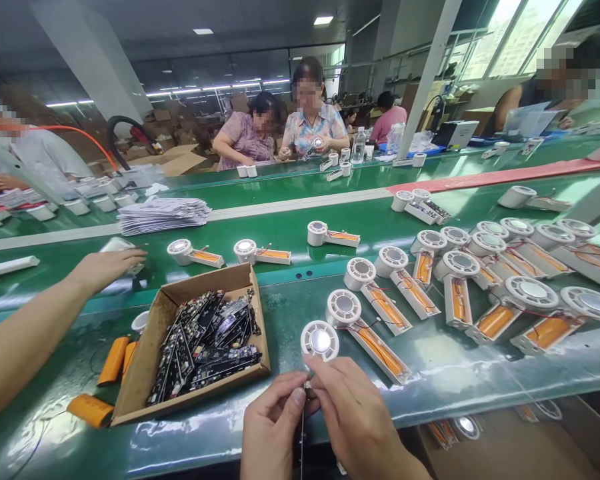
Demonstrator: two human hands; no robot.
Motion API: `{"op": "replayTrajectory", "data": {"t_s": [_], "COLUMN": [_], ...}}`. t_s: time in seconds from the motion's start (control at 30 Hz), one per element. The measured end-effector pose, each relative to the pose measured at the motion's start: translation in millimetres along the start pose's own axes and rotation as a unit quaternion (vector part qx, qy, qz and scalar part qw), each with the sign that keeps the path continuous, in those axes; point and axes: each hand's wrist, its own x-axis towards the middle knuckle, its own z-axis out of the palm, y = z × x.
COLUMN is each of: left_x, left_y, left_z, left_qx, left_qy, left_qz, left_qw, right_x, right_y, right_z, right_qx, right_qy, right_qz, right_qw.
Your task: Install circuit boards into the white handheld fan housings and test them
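My left hand point(273, 427) and my right hand point(353, 413) meet at the bottom centre of the view. Together they pinch the neck of a white round-headed unit point(320, 341) with a shiny centre. A thin dark strip point(302, 447) hangs down from between my fingers, and my fingers hide where it joins. To the left stands a cardboard tray point(140, 363) of black circuit boards point(205, 340), with loose orange cylindrical batteries point(114, 360) beside it. A co-worker's hand point(107, 268) reaches in above the tray.
Several assembled white units with orange batteries point(387, 307) lie in rows on the green bench point(280, 427) to my right. A stack of papers point(163, 217) lies farther back. People sit along a second bench beyond it, and a cardboard box lies below the bench at the lower right.
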Motion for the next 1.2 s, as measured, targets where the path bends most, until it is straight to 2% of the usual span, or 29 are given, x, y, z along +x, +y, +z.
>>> {"op": "replayTrajectory", "data": {"t_s": [0.27, 0.47, 0.53, 0.63, 0.67, 0.73, 0.8, 0.87, 0.97, 1.03, 1.1, 1.2], "left_x": [-3.3, -4.0, -4.7, -10.9, -14.6, -23.3, -30.6, -32.9, -25.9, -18.3, -11.9, -6.7], "left_y": [4.7, 7.0, 11.9, 25.2, 29.8, 36.4, 37.5, 33.5, 22.5, 14.9, 9.0, 6.1], "left_z": [5.9, 9.4, 10.5, 14.3, 15.9, 17.9, 17.0, 13.4, 10.3, 14.0, 21.8, 34.4], "left_qx": [0.036, 0.027, 0.01, 0.04, 0.07, 0.137, 0.193, 0.25, 0.361, 0.4, 0.374, 0.252], "left_qy": [-0.03, -0.003, 0.012, 0.021, 0.011, -0.028, -0.059, -0.052, -0.017, -0.02, -0.028, -0.023], "left_qz": [0.03, 0.019, -0.002, 0.003, 0.02, 0.061, 0.093, 0.108, 0.106, 0.095, 0.081, 0.054], "left_qw": [0.998, 0.999, 1.0, 0.999, 0.997, 0.988, 0.975, 0.961, 0.926, 0.911, 0.924, 0.966], "right_x": [1.2, -0.7, -0.3, 1.9, 3.2, 6.6, 10.2, 12.3, 10.8, 8.4, 7.1, 9.5], "right_y": [-2.6, 0.5, -2.9, -12.3, -14.6, -14.7, -7.5, 4.5, 19.3, 21.7, 18.4, 8.1], "right_z": [-4.8, -8.1, -14.6, -26.9, -30.6, -37.1, -43.2, -49.0, -53.2, -50.5, -44.8, -38.0], "right_qx": [0.013, 0.01, 0.002, 0.05, 0.09, 0.183, 0.278, 0.382, 0.533, 0.595, 0.631, 0.676], "right_qy": [-0.027, -0.034, -0.045, -0.101, -0.125, -0.153, -0.145, -0.127, -0.13, -0.135, -0.123, -0.084], "right_qz": [0.023, 0.023, 0.054, 0.155, 0.201, 0.311, 0.408, 0.466, 0.501, 0.509, 0.505, 0.493], "right_qw": [0.999, 0.999, 0.998, 0.981, 0.967, 0.92, 0.858, 0.788, 0.669, 0.607, 0.576, 0.541]}}
